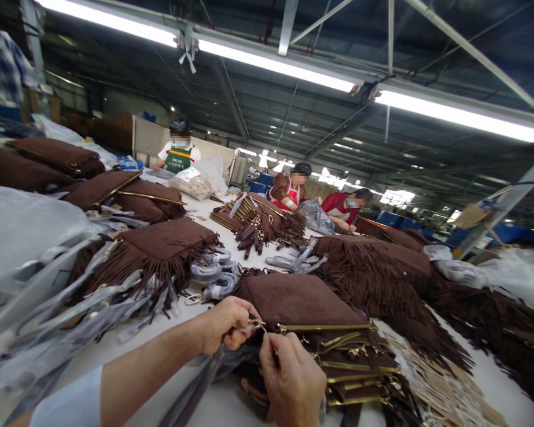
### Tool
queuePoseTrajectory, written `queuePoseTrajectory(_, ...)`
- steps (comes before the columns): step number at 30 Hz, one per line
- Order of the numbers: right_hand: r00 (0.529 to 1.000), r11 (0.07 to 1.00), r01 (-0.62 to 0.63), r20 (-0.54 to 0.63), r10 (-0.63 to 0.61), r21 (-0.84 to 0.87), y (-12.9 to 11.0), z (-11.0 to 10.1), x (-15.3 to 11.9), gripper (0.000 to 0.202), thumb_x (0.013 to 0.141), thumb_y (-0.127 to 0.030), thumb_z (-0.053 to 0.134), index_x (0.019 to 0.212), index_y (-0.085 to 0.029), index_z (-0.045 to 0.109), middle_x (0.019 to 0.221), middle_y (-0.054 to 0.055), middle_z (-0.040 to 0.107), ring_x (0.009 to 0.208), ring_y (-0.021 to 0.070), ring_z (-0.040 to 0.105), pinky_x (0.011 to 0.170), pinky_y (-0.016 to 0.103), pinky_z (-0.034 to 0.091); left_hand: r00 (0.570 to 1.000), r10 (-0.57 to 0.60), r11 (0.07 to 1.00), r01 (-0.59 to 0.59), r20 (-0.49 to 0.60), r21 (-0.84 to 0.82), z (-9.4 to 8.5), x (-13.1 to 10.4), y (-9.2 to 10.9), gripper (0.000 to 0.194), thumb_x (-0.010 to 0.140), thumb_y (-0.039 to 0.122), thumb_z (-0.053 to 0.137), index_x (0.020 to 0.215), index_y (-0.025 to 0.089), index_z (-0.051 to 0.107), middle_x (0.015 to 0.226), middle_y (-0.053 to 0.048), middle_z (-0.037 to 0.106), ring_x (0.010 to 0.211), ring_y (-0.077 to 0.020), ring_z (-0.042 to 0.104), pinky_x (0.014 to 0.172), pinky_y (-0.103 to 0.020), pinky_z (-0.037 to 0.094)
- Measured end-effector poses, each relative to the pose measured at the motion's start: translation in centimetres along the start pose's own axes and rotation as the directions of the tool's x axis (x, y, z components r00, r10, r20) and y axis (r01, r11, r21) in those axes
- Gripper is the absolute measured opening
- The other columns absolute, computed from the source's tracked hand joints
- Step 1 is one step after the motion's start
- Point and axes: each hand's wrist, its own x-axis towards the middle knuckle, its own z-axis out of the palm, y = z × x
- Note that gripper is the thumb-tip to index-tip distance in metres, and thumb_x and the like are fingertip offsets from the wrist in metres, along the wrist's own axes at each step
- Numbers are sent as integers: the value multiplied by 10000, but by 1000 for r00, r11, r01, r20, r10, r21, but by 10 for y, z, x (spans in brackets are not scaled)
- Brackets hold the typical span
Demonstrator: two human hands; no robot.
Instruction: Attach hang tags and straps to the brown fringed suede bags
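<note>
Brass-coloured metal first: both my hands meet on the small metal zip-pull hardware point(257, 325) at the near-left corner of the top brown suede pouch with a gold zip point(302, 305). My left hand point(226, 323) is closed, thumb and fingers pinched on the hardware from the left. My right hand point(293, 379) comes up from below, fingers curled shut and pinching the same spot or something thin just beside it; I cannot tell which.

Key relation: the pouch lies directly ahead and to the right of the hands, its gold zip running as the long axis from the pinch point away to the right. Left hand is on the zip's end; right hand sits just under it, nearer me.

Counts: the pouch tops a stack point(360, 370) with at least four gold zip lines showing beneath it; exact number hidden. A clear plastic sleeve point(204, 379) hangs below my left wrist.

Outward on the white worktop point(129, 344): a cluster of grey wrapped straps point(213, 274), roughly four coils; one brown fringed suede bag point(160, 246) to the left; clear plastic bags point(31, 261) heaped at far left; a long pile of fringed brown bags point(382, 279) to the right; a stack of tan paper tags point(440, 385) at near right. Three other people point(293, 187) work at the far end.
</note>
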Motion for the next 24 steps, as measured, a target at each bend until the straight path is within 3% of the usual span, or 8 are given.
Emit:
queuePoseTrajectory(13,999,998,32,-30,-34,-54,-2,1,0,348,972,-218,463,650,-224,596,516,-8,511,493,156,449,544,300,267,999,-7,997,12,52,-78,-1,-1,-4,280,424,118,457,686,137,555,492,49,465,362,-19,204,357,-139,99)
queuePoseTrajectory(20,999,999,15,-28,-16,-31,-5,0,-1,310,971,-219,466,690,-223,596,540,-6,526,507,157,461,551,294,275,995,98,994,-98,0,-48,5,-6,-6,277,436,138,471,701,150,547,492,55,470,352,-20,225,348,-144,97)
queuePoseTrajectory(24,998,1000,-11,-54,9,-23,-4,-2,-3,278,968,-214,480,712,-221,587,553,-3,539,517,164,464,555,294,279,996,66,992,-59,56,-108,5,-6,-8,261,428,130,475,678,140,550,504,47,478,356,-16,229,343,-134,109)
